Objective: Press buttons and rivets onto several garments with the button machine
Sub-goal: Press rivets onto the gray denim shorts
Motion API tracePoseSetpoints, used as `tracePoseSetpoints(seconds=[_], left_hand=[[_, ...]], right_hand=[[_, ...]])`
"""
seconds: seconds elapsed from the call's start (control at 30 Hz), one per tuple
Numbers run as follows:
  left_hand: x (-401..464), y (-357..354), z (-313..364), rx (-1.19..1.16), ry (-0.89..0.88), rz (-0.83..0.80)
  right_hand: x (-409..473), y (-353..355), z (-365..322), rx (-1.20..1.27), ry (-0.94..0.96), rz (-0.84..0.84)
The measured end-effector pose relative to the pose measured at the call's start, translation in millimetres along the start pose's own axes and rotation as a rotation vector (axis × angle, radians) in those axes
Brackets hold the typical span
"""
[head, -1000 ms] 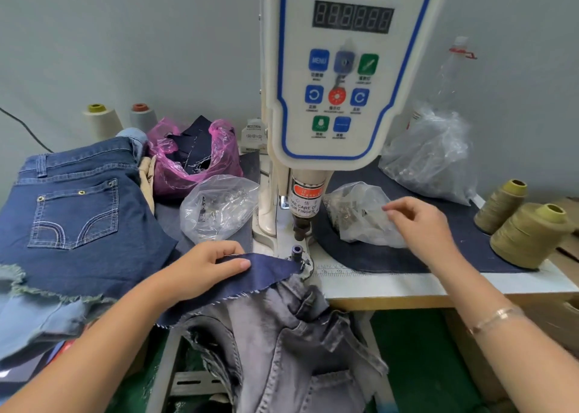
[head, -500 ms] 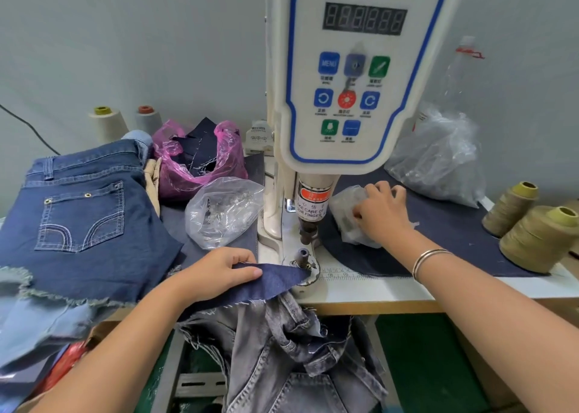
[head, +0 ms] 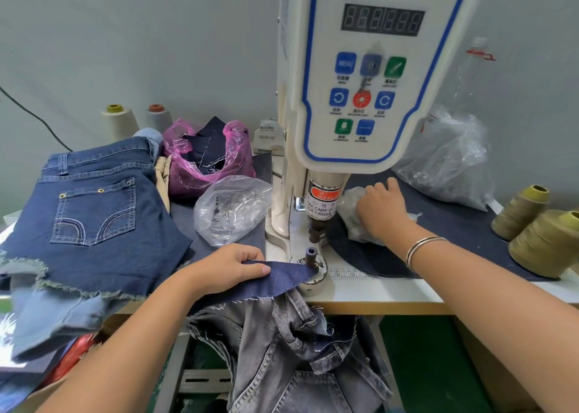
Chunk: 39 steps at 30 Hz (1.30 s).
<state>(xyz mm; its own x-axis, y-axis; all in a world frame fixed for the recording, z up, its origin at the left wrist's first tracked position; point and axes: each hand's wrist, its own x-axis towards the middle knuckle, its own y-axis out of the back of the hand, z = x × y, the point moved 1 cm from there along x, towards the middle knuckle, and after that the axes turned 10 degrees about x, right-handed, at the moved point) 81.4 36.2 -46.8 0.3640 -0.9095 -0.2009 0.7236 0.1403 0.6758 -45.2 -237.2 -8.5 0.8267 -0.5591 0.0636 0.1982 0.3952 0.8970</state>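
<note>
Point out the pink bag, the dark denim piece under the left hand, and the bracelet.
pink bag (head: 188,180): head view, on its front wall.
dark denim piece (head: 282,279): head view, on the bare cloth past the thumb.
bracelet (head: 418,247): head view, on the band across the right wrist.

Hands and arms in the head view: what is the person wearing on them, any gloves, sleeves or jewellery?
Both forearms are bare, with no sleeve in view and no gloves. The left hand shows no ring or band. The right hand has thin silver-coloured bangles at the wrist, seemingly two or three stacked together. No watch, tape or markings are visible on either arm.
</note>
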Motion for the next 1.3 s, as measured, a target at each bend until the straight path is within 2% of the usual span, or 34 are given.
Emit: tracePoseSetpoints(seconds=[0.33,0.6,0.8,1.03,1.17,1.23,1.3], left_hand=[[-0.6,-0.2,2.6,-0.017,0.006,-0.006],[0.2,0.4,0.3,-0.004,0.013,-0.003],[0.8,0.5,-0.1,-0.017,0.020,-0.004],[1.1,0.5,0.9,-0.003,0.029,0.009],[0.5,0.6,2.5,-0.002,0.035,0.011],[0.1,0.0,3.5,-0.003,0.036,0.013],[-0.3,0.0,3.7,-0.005,0.036,0.015]], right_hand=[[-5.0,-2.9,5.8,0.032,0.017,-0.022],[-3.0,3.2,2.4,-0.130,0.064,-0.020],[-6.3,-0.8,6.3,-0.090,0.042,-0.040],[-12.5,4.9,14.5,-0.064,0.081,0.020],[-24.9,9.4,25.8,0.168,0.051,0.154],[-37.6,13.5,28.3,0.354,0.070,0.360],[-53.5,18.4,25.8,0.667,0.025,0.537]])
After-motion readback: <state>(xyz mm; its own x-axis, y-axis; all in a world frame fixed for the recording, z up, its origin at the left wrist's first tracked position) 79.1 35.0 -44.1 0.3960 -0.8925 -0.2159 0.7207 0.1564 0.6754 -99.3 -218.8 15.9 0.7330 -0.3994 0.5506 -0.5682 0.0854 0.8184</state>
